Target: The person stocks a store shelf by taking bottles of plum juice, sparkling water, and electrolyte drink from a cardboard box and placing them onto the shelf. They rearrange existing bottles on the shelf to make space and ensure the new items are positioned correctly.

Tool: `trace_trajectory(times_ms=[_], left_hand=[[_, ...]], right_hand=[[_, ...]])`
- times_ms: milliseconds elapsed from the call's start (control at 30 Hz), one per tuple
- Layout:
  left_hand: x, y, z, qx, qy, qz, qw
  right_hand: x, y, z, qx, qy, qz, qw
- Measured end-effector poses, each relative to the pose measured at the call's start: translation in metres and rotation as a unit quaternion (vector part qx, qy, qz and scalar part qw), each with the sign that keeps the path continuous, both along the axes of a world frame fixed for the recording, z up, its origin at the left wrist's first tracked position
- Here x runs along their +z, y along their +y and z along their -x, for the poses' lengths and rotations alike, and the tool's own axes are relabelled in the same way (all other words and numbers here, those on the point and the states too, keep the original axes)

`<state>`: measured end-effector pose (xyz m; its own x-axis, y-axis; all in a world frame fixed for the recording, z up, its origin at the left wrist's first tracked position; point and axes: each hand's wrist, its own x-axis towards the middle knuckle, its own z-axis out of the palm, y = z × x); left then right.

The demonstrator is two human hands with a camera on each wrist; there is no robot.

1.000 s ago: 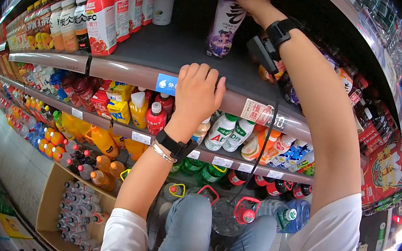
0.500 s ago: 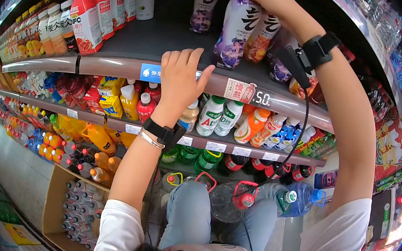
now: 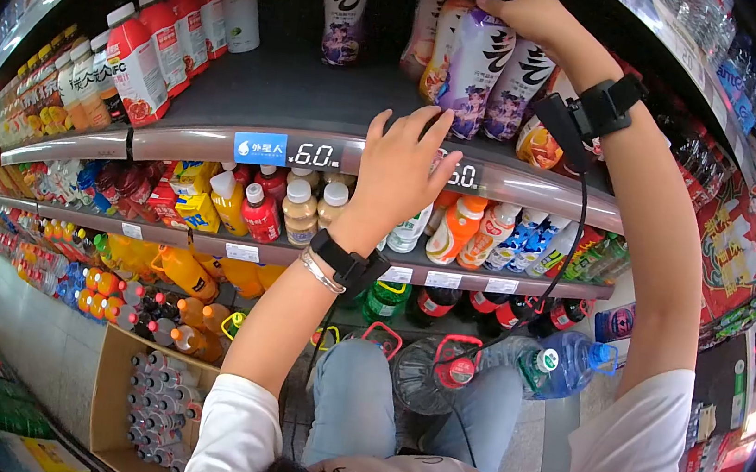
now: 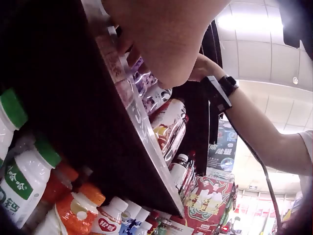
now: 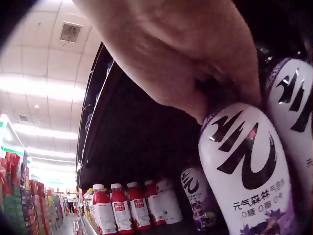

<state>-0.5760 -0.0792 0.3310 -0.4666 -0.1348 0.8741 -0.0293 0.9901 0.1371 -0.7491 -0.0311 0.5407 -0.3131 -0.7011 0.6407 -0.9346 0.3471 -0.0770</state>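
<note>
My right hand [image 3: 538, 17] holds a purple-and-white drink bottle [image 3: 478, 70] from above by its top; the cap is hidden in the fingers. In the right wrist view, the bottle's label [image 5: 247, 166] shows large black lettering. A matching bottle [image 3: 518, 89] stands close on its right, and an orange-labelled bottle [image 3: 439, 52] is partly hidden behind it on the left. My left hand [image 3: 405, 160] is at the shelf's front edge [image 3: 192, 148], fingers spread, fingertips near the held bottle's base. Farther back on the shelf stands another purple bottle [image 3: 342, 17].
Red-labelled juice bottles [image 3: 135, 64] line the left of the shelf. A lower shelf holds green-capped and orange bottles [image 3: 456, 231]. Large water jugs [image 3: 568, 365] stand by my knees, and a cardboard box [image 3: 113, 392] of bottles sits on the floor. A cable [image 3: 583, 208] hangs from my right wrist.
My right hand has brought the purple bottle rightward along the shelf, beside the other bottles. My left hand has shifted right along the shelf edge, and its fingers have spread.
</note>
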Motion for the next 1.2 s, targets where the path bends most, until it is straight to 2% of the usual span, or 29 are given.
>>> trace_trajectory(times_ms=[133, 267, 367, 400, 500, 633, 733, 767, 833, 933, 1033, 1133, 1167, 1200], left_hand=[[-0.001, -0.001, 0.002, 0.0, 0.006, -0.002, 1.0], [-0.001, -0.001, 0.001, -0.007, 0.004, -0.012, 1.0], [-0.002, -0.005, -0.005, 0.013, 0.009, 0.001, 1.0], [-0.003, -0.005, -0.008, 0.032, 0.014, -0.012, 0.999], [-0.009, -0.017, -0.023, 0.095, 0.035, -0.013, 0.995], [-0.02, -0.038, -0.044, 0.16, 0.048, -0.021, 0.986], [-0.024, -0.047, -0.052, 0.138, 0.041, -0.007, 0.99], [-0.025, -0.048, -0.053, 0.128, 0.038, -0.005, 0.991], [-0.027, -0.052, -0.052, 0.115, 0.054, -0.007, 0.992], [-0.031, -0.055, -0.05, 0.101, 0.069, -0.012, 0.992], [-0.032, -0.057, -0.05, 0.095, 0.072, -0.016, 0.993], [-0.035, -0.058, -0.047, 0.091, 0.079, -0.021, 0.993], [-0.035, -0.059, -0.047, 0.09, 0.081, -0.021, 0.992], [-0.035, -0.059, -0.047, 0.088, 0.084, -0.022, 0.992]], right_hand=[[-0.011, 0.003, -0.013, 0.041, 0.046, 0.063, 0.996], [-0.027, 0.007, -0.038, 0.095, 0.181, 0.151, 0.967], [-0.033, 0.006, -0.079, 0.188, 0.224, 0.183, 0.939], [-0.036, 0.003, -0.091, 0.201, 0.205, 0.177, 0.941], [-0.042, -0.033, -0.101, 0.197, 0.123, 0.136, 0.963], [-0.033, -0.106, -0.075, 0.189, 0.02, 0.069, 0.979], [-0.023, -0.163, -0.049, 0.044, 0.098, 0.03, 0.994], [-0.026, -0.182, -0.033, 0.074, 0.147, 0.102, 0.981], [-0.012, -0.193, -0.044, 0.051, 0.098, 0.0, 0.994], [-0.011, -0.225, -0.008, 0.004, 0.297, -0.093, 0.95], [0.001, -0.231, -0.004, -0.064, 0.338, -0.217, 0.913], [0.003, -0.241, 0.016, 0.011, 0.256, -0.087, 0.963], [0.003, -0.24, 0.019, 0.044, 0.233, -0.044, 0.971], [0.005, -0.242, 0.021, 0.039, 0.268, -0.039, 0.962]])
